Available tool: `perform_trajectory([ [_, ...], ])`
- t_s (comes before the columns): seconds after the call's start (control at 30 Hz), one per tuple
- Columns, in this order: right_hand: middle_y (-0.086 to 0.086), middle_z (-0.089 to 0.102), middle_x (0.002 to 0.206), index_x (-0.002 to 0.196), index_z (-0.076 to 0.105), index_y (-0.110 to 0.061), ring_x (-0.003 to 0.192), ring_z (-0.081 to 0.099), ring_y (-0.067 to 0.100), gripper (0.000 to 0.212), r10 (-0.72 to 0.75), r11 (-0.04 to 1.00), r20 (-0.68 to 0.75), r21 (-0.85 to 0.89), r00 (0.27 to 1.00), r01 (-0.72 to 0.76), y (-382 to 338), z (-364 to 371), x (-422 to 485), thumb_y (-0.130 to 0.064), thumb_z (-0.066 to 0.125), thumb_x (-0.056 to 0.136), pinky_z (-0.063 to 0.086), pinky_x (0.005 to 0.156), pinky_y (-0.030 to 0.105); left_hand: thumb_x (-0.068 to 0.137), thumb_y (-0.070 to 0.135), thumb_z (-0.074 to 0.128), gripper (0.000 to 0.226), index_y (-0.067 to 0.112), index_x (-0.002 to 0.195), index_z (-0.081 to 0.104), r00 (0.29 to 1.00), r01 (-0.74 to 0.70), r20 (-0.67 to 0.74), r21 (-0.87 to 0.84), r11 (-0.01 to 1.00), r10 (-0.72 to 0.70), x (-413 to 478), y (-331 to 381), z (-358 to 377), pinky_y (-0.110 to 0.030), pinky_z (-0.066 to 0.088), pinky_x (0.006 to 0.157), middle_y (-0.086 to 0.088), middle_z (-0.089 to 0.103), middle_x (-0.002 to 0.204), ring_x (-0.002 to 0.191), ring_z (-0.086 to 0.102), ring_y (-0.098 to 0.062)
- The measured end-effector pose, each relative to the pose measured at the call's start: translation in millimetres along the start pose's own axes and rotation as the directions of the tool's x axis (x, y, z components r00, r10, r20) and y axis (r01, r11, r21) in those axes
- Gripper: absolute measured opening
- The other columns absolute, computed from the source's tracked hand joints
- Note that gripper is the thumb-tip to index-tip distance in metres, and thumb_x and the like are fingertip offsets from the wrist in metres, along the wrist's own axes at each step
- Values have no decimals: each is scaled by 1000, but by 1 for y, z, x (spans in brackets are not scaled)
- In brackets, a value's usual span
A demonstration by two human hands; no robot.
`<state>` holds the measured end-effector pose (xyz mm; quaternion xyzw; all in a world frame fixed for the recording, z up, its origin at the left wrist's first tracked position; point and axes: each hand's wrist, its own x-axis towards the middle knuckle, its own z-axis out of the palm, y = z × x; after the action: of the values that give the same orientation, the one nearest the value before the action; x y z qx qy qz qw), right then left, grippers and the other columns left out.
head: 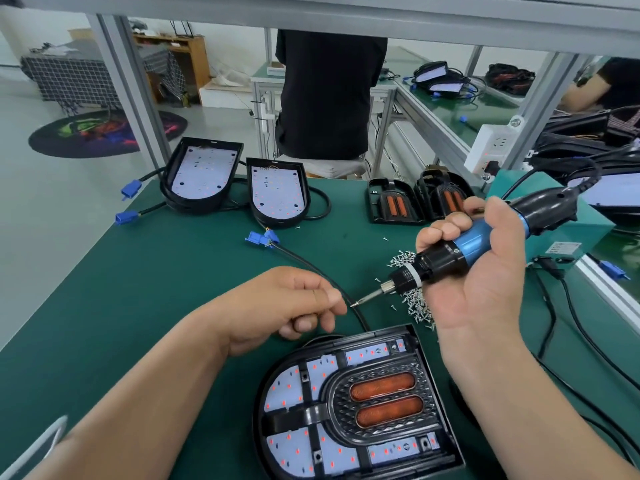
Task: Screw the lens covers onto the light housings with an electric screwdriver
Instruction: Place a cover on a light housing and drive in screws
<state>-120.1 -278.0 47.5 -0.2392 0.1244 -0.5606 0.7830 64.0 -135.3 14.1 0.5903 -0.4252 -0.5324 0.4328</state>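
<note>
Head view: the right hand (485,271) has its fingers wrapped round the blue-and-black electric screwdriver (474,242), bit pointing left. The bit's tip is just beside the left hand (287,306), whose fingers are curled with thumb against forefinger; whether they pinch a screw cannot be told. Below them, on the green tabletop (138,271), a lens cover (381,400) sits in its light housing (258,420), near a pile of screws (415,301).

Right hand (485,271) is wrapped around the electric screwdriver (460,247), with the bit (369,296) sticking out left of the grip, nearly touching the curled left hand (277,306). Loose screws (417,306) are piled right under the grip. The light housing (273,386) with its lens cover (381,400) sits below both hands.
</note>
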Motion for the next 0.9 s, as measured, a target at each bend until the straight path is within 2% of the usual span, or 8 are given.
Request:
perform_trajectory([
  [0.07,-2,51,78,98,60,-15,66,50,13,12,-13,1000,27,3,1000,13,-4,5,-3,-24,68,99,50,67,29,98,31,70,25,7,98,77,995,43,88,108,993,-52,-10,4,-12,-18,27,48,-3,65,77,57,40,-7],
  [0.17,-4,50,79,101,59,-16,65,48,12,11,-5,1000,95,-9,995,5,-7,13,-11,-26,62,101,49,67,27,81,46,77,46,4,102,76,974,53,201,250,967,-105,-21,7,-24,-25,28,56,-3,62,83,68,40,-16],
  [0.23,-5,49,79,103,57,-16,65,48,11,10,7,1000,143,-30,990,-3,-7,17,-19,-27,58,103,48,67,26,77,46,80,44,10,104,78,967,48,226,293,955,-118,-24,7,-27,-29,32,62,-4,65,87,77,44,-22],
  [0.33,-5,47,79,103,57,-18,65,46,11,10,39,997,210,-74,977,-24,-5,24,-31,-28,56,102,47,66,26,74,42,82,37,18,102,81,968,50,218,306,951,-121,-24,5,-28,-32,35,67,-1,68,86,81,48,-21],
  [0.43,-5,46,78,104,57,-18,64,45,10,11,76,989,255,-146,964,-39,1,30,-40,-29,55,101,47,65,26,73,46,81,32,25,97,83,973,50,198,326,944,-120,-22,3,-30,-23,36,59,4,65,79,69,48,-12],
  [0.53,-5,48,76,105,57,-17,63,46,10,11,98,978,283,-204,954,-40,8,34,-48,-27,50,104,48,65,26,77,44,80,27,24,96,82,972,37,210,305,952,-105,-20,0,-31,-18,36,53,4,60,74,60,45,-7],
  [0.73,-2,49,74,108,56,-16,62,49,15,10,101,949,326,-315,940,7,19,38,-56,-23,52,103,49,63,31,91,26,72,22,6,99,76,967,13,242,260,966,-78,-19,-3,-31,-18,35,52,1,54,71,55,41,-6],
  [0.9,0,49,74,106,59,-17,63,50,16,9,106,926,354,-375,929,37,25,40,-58,-21,53,102,49,64,32,93,23,70,24,2,103,75,969,-14,238,290,957,-58,-21,-1,-30,-21,35,54,-4,51,73,55,42,-8],
])
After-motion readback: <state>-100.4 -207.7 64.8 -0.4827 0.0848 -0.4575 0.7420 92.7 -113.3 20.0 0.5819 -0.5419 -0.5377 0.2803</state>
